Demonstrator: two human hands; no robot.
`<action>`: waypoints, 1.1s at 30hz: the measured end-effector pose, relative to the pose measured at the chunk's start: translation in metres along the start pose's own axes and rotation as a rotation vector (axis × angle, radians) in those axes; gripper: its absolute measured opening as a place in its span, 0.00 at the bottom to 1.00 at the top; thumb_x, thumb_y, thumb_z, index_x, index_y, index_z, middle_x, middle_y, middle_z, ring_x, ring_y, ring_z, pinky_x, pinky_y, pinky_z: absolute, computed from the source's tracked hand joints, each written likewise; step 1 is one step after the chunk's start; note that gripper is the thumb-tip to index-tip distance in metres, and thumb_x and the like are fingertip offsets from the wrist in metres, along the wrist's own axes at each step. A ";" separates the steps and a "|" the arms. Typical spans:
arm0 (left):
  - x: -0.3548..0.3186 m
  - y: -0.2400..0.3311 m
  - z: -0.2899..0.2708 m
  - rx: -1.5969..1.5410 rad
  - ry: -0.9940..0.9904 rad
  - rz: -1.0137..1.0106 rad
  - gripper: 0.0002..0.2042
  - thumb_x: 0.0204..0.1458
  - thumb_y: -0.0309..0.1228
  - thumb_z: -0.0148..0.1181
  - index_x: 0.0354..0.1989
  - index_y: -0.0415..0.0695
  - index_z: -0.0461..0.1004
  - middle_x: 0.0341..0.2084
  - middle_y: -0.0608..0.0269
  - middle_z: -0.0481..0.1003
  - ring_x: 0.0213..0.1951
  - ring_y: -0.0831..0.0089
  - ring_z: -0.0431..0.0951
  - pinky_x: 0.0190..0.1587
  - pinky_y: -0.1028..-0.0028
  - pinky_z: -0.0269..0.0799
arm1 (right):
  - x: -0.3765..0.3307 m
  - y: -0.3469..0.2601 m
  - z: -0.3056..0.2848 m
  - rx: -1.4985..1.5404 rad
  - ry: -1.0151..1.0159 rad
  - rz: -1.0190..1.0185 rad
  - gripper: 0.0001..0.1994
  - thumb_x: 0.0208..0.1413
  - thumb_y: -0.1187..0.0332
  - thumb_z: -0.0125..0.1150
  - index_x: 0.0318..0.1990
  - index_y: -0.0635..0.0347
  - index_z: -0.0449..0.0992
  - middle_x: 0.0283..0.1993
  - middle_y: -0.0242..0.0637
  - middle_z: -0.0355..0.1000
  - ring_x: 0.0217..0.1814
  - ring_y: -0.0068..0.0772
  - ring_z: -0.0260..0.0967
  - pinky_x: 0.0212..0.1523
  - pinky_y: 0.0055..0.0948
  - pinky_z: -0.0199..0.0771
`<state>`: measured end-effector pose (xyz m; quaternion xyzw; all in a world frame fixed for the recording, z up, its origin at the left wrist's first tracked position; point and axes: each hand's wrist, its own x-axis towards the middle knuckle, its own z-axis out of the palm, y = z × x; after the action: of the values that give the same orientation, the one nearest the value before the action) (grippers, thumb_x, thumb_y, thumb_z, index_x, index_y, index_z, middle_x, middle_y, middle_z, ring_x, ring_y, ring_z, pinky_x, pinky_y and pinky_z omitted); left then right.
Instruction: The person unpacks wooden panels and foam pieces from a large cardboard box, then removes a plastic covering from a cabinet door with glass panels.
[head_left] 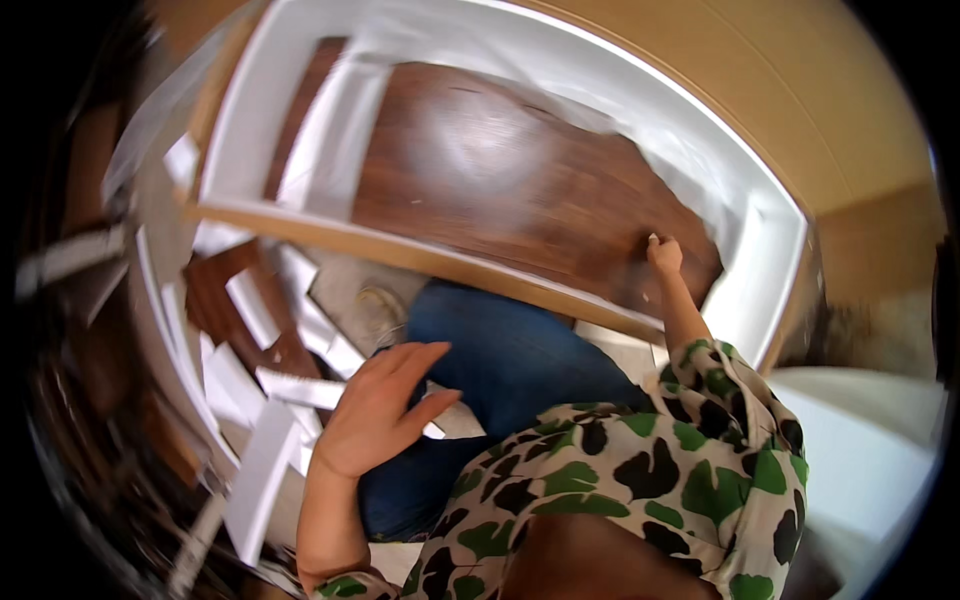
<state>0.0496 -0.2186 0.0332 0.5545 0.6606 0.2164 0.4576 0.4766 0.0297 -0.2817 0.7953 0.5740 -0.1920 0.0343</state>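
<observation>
A large cardboard box (pixel 430 246) lined with white foam lies in front of me. Inside it is a dark brown wood-grain panel (pixel 540 190) with a shiny patch of light on it. My right hand (pixel 664 255) reaches over the box's near edge to the panel's right end. Its fingers are closed, and a tiny whitish bit shows at their tips, too small to name. My left hand (pixel 378 410) hovers above my left leg, fingers and thumb apart, holding nothing. White foam strips (pixel 262 480) lie beside it.
More white foam pieces and a brown wooden piece (pixel 205 295) are scattered on the floor at left. Brown cardboard (pixel 800 90) stretches behind the box. At right there is a large pale sheet or block (pixel 870 430). Dark clutter fills the far left, blurred.
</observation>
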 end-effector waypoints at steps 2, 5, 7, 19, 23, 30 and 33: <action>0.009 0.003 0.007 0.024 -0.046 -0.011 0.20 0.44 0.32 0.61 0.46 0.37 0.68 0.39 0.47 0.71 0.39 0.51 0.71 0.42 0.66 0.68 | 0.007 0.069 0.008 -0.096 -0.055 0.090 0.23 0.48 0.51 0.55 0.40 0.64 0.74 0.39 0.53 0.72 0.45 0.48 0.69 0.47 0.38 0.67; 0.026 0.006 0.021 -0.013 -0.073 -0.070 0.16 0.44 0.29 0.62 0.43 0.37 0.71 0.36 0.51 0.73 0.37 0.59 0.74 0.41 0.70 0.69 | 0.002 0.111 0.010 -0.159 -0.176 0.164 0.26 0.46 0.50 0.58 0.44 0.65 0.72 0.43 0.52 0.71 0.47 0.49 0.68 0.48 0.38 0.67; 0.031 -0.011 0.022 -0.134 -0.039 -0.078 0.14 0.45 0.28 0.62 0.40 0.37 0.73 0.34 0.54 0.75 0.36 0.65 0.75 0.40 0.72 0.68 | -0.016 0.083 -0.013 -0.368 -0.157 0.169 0.28 0.44 0.51 0.60 0.47 0.66 0.70 0.46 0.52 0.69 0.48 0.49 0.68 0.48 0.37 0.67; 0.210 -0.212 -0.046 0.510 -0.056 -0.456 0.24 0.46 0.41 0.58 0.45 0.33 0.70 0.39 0.46 0.73 0.43 0.60 0.73 0.48 0.70 0.66 | 0.012 0.117 0.001 -0.178 -0.285 0.285 0.42 0.48 0.49 0.56 0.63 0.62 0.43 0.63 0.57 0.48 0.63 0.60 0.49 0.60 0.44 0.53; 0.227 -0.271 -0.037 0.496 -0.047 -0.550 0.34 0.43 0.45 0.60 0.54 0.30 0.60 0.49 0.39 0.66 0.51 0.54 0.68 0.52 0.67 0.64 | -0.012 0.083 -0.006 -0.240 -0.393 0.105 0.41 0.47 0.49 0.58 0.60 0.69 0.48 0.61 0.59 0.50 0.61 0.59 0.51 0.59 0.43 0.54; 0.228 -0.300 -0.029 0.281 -0.026 -0.642 0.38 0.43 0.46 0.60 0.56 0.30 0.57 0.46 0.40 0.68 0.47 0.54 0.71 0.49 0.68 0.66 | -0.026 0.064 -0.046 -0.354 0.114 0.050 0.38 0.40 0.52 0.65 0.56 0.63 0.57 0.60 0.51 0.51 0.59 0.53 0.52 0.56 0.46 0.59; 0.227 -0.320 -0.033 0.305 0.060 -0.553 0.37 0.43 0.46 0.59 0.55 0.30 0.57 0.43 0.39 0.70 0.44 0.55 0.73 0.47 0.68 0.66 | -0.016 0.077 -0.062 -0.394 0.098 0.484 0.36 0.41 0.52 0.65 0.55 0.62 0.58 0.59 0.47 0.55 0.59 0.51 0.53 0.54 0.44 0.62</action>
<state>-0.1413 -0.0930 -0.2872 0.4093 0.8244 -0.0018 0.3910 0.5599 0.0062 -0.2314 0.8952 0.3953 -0.0248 0.2045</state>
